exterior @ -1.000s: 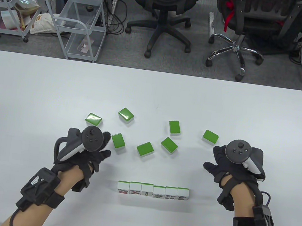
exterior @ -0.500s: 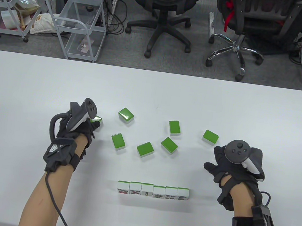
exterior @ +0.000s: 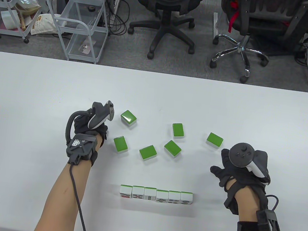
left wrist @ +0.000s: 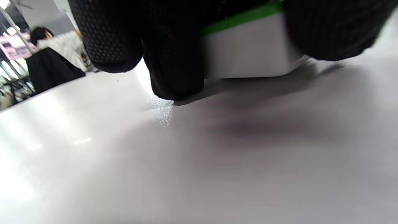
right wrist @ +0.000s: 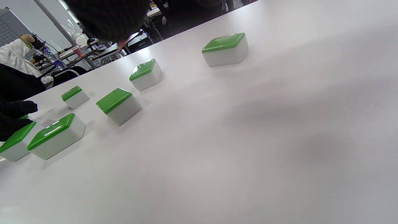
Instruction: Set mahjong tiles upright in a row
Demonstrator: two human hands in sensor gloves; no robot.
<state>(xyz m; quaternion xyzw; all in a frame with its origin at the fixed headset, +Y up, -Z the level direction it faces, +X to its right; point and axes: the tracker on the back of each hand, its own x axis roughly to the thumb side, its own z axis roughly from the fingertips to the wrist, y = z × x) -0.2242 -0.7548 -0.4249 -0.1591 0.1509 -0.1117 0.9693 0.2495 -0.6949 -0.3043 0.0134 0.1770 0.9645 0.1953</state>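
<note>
Several mahjong tiles stand upright in a row point(exterior: 156, 194) near the table's front. Several green-backed tiles lie flat beyond it, among them one point(exterior: 128, 117), one point(exterior: 121, 144) and one point(exterior: 214, 139). My left hand point(exterior: 100, 126) covers the leftmost loose tile. In the left wrist view my fingers point(left wrist: 174, 62) and thumb pinch that tile point(left wrist: 248, 53) by its white sides, at the table surface. My right hand point(exterior: 220, 162) rests open on the table, right of the loose tiles, holding nothing. The right wrist view shows the flat tiles, the nearest point(right wrist: 225, 49).
The white table point(exterior: 32, 91) has bare surface on the left, right and far side. Office chairs point(exterior: 167, 15) and wire carts point(exterior: 78, 26) stand beyond the far edge.
My left hand moved forward and left to the leftmost loose tile, then turned over it and took hold of it. The right hand stayed almost still.
</note>
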